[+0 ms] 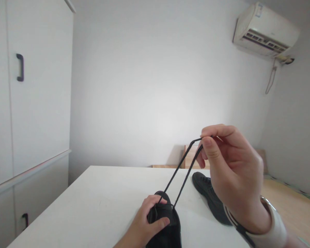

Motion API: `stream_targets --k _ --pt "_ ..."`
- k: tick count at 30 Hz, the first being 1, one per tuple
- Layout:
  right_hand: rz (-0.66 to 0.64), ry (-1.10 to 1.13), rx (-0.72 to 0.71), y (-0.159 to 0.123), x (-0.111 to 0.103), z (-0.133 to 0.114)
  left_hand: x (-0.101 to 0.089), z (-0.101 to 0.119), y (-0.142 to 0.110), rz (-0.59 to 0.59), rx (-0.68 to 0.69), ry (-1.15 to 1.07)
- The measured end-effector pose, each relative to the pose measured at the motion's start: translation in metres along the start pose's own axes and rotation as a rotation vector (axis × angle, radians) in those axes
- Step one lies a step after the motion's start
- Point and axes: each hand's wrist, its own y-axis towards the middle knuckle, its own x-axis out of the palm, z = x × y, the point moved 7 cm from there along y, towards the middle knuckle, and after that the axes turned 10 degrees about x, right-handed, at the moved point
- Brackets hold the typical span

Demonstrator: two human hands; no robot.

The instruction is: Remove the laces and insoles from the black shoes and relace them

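Black shoe (167,234), long axis near-to-far, lace (176,172) diagonal

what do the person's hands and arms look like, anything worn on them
The left hand and right hand are ungloved, with no sleeves in view. The right wears a pale wrist band with a dark section and a shiny edge.
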Motion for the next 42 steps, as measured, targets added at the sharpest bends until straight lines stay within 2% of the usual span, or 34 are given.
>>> stream_targets --k 2,10,16,18,20,21,23,25,27,29,31,34,37,40,42 --pt "0.0 0.015 -0.014 -0.002 0.003 -0.008 0.003 -0.002 0.0 0.005 -0.01 0.013" --pt "-0.007 0.042 -0.075 -0.017 0.018 -0.049 -0.001 -0.009 -0.003 0.154 -0.067 0.17" --pt "-0.029 0.053 -0.023 -0.02 0.02 -0.041 -0.001 -0.009 -0.006 0.185 -0.097 0.223" --pt "-0.038 0.056 -0.01 -0.02 0.02 -0.036 -0.007 0.0 -0.006 0.226 -0.076 0.224" --pt "-0.052 0.054 0.0 -0.019 0.02 -0.032 -0.02 0.025 -0.006 0.332 0.021 0.234" --pt "-0.063 0.055 0.006 -0.018 0.02 -0.03 -0.029 0.045 -0.006 0.404 0.104 0.245" --pt "-0.087 0.065 0.033 -0.017 0.022 -0.025 -0.039 0.093 -0.004 0.45 0.306 0.247" --pt "-0.109 0.086 0.064 -0.016 0.024 -0.02 -0.04 0.14 0.003 0.379 0.451 0.236" --pt "-0.127 0.111 0.089 -0.017 0.026 -0.018 -0.043 0.177 0.011 0.38 0.511 0.238" --pt "-0.144 0.136 0.093 -0.018 0.027 -0.019 -0.044 0.202 0.02 0.372 0.552 0.228" --pt "-0.149 0.141 0.088 -0.019 0.025 -0.021 -0.041 0.216 0.027 0.325 0.573 0.22" --pt "-0.14 0.092 0.09 -0.018 0.02 -0.022 -0.039 0.22 0.035 0.262 0.531 0.169" --pt "-0.086 0.086 0.155 -0.011 0.008 -0.008 -0.048 0.207 0.042 0.277 0.394 -0.015" --pt "0.002 0.294 0.289 -0.004 -0.015 0.025 -0.07 0.181 0.05 0.347 0.286 -0.248" --pt "0.051 0.455 0.418 -0.003 -0.036 0.057 -0.095 0.155 0.053 0.452 0.251 -0.393"
